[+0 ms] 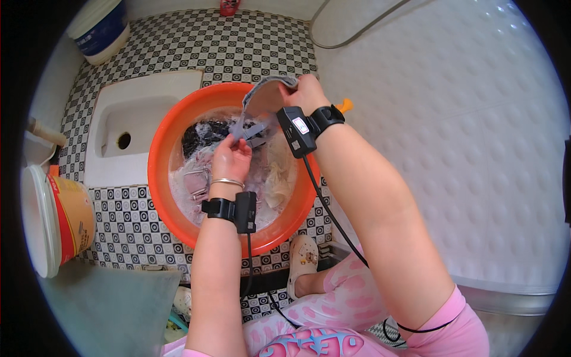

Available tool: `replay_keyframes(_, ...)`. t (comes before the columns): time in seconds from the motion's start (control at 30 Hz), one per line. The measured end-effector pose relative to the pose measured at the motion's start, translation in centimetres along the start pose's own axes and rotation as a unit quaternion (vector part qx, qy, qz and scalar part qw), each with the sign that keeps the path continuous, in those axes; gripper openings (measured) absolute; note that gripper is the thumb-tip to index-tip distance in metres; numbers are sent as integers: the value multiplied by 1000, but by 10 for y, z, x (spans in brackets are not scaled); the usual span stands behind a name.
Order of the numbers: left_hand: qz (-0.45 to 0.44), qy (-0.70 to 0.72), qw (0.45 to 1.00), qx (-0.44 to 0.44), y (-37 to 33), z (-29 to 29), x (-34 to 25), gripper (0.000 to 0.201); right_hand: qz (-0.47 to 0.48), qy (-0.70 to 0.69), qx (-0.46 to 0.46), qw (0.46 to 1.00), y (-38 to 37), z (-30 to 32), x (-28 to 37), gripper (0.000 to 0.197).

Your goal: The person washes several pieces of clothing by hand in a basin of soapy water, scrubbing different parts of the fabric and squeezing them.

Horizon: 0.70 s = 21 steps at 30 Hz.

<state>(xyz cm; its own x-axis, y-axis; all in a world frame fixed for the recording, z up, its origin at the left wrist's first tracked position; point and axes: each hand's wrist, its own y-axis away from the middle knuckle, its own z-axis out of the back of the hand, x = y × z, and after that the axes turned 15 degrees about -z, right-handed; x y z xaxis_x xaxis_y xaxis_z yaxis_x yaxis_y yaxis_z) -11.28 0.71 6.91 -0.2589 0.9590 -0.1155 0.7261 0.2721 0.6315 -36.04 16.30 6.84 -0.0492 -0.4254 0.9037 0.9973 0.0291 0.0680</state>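
An orange basin point(163, 205) of sudsy water holds soaking laundry, with dark patterned cloth point(202, 134), pinkish cloth point(195, 183) and cream cloth point(278, 185) showing. Over it I hold up a grey-blue cloth piece point(254, 95) with a curved, thick edge and strap-like ends; its exact kind is unclear. My right hand point(307, 94) grips its upper end near the basin's far right rim. At its lower end, the fingers of my left hand point(231, 159) are closed on the cloth, palm turned up, just above the suds.
A white squat toilet point(95, 163) lies left of the basin on the patterned tile floor point(119, 220). Buckets stand at the far left point(104, 33) and near left point(74, 217). A white dimpled surface point(452, 149) fills the right, with a grey hose point(357, 38) beyond. My clog point(303, 253) is close to the basin.
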Motion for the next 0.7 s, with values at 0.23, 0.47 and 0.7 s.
replay_keyframes(0.23, -23, -120, 992, -29, 4, 84, -43, 27, -146, 407, -9, 902, 156, -45, 26, 38)
replay_keyframes(0.47, 87, -78, 992, -37, 4, 100, -16, 70, -252, 110, 173, 946, 205, -47, -23, 53)
replay_keyframes(0.7, 96, -107, 982, 123, 9, 67, -51, 57, -412, -240, 136, 868, 241, -88, 14, 42)
